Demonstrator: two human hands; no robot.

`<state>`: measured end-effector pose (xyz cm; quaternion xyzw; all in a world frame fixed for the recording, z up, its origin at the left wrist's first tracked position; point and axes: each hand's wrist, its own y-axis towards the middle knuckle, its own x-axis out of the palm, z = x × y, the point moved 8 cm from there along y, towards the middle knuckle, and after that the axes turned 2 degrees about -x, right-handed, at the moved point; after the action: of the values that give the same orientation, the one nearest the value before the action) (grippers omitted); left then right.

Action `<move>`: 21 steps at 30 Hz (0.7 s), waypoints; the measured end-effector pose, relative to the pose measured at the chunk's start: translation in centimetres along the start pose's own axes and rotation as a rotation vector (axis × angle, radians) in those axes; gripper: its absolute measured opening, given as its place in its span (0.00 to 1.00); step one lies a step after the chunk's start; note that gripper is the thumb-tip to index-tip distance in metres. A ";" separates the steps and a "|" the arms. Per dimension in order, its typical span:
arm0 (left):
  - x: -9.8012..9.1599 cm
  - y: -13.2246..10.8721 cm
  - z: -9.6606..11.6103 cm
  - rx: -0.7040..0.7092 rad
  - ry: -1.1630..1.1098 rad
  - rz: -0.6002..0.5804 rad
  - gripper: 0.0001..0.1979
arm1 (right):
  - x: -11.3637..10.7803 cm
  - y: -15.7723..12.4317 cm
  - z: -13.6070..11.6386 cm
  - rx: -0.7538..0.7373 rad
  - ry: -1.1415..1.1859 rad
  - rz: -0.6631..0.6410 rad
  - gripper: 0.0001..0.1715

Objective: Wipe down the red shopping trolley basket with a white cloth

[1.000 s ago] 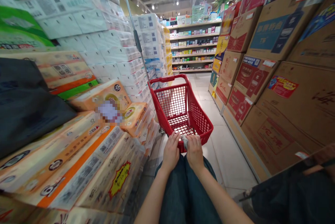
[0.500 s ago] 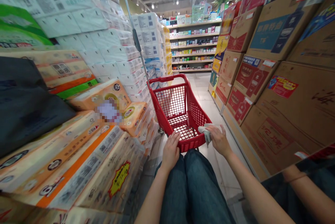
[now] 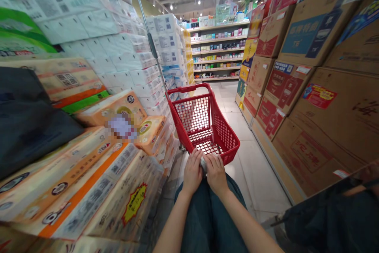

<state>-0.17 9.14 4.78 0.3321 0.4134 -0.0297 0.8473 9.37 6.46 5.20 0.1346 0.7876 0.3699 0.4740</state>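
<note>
A red plastic shopping cart (image 3: 207, 126) with a grid-patterned basket stands in front of my knees. My left hand (image 3: 193, 170) has its fingers curled over the near left corner of the cart's rim. Right beside it, my right hand (image 3: 216, 173) presses a pale grey cloth (image 3: 203, 163) against the same near rim. Most of the cloth is hidden under the right fingers; a small part shows between the two hands. A metal pole (image 3: 151, 42) with a grey grip rises at the cart's far left corner.
Stacked tissue packs (image 3: 118, 178) crowd the left side, with a dark grey bag (image 3: 35, 122) on them. Cardboard cartons (image 3: 331, 126) line the right. Shelves (image 3: 219, 53) of small goods stand at the aisle's end. Part of another person (image 3: 331, 217) shows at lower right.
My right hand has moved left with the cloth, from the rim's near right corner to beside my left hand. The left hand stays at the rim. The other person's arm has shifted at lower right.
</note>
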 end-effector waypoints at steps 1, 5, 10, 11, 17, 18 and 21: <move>-0.1 0.0 0.0 0.008 0.007 -0.013 0.35 | -0.3 -0.1 0.8 -0.057 -0.004 -0.033 0.26; -0.4 0.2 0.2 0.015 0.022 -0.050 0.36 | -3.5 0.0 7.9 -0.113 -0.062 -0.067 0.26; -0.7 0.3 0.9 0.010 0.024 -0.052 0.30 | -6.2 0.6 14.5 -0.043 -0.126 -0.069 0.24; -0.8 0.3 0.9 0.002 0.021 -0.048 0.27 | -6.2 0.6 14.5 -0.014 -0.125 -0.046 0.24; -0.5 0.0 0.9 -0.022 0.042 -0.004 0.21 | -3.0 -0.3 7.2 0.110 -0.048 0.100 0.22; -0.4 0.0 0.8 -0.025 0.051 0.005 0.21 | -2.2 -0.4 5.3 0.094 -0.026 0.092 0.22; -0.4 -0.2 0.4 -0.029 0.073 0.019 0.21 | -0.5 -0.5 1.0 0.050 0.025 0.072 0.24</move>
<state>-0.17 8.67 5.18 0.3246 0.4414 -0.0035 0.8365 10.56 6.31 4.94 0.1699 0.7971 0.3688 0.4468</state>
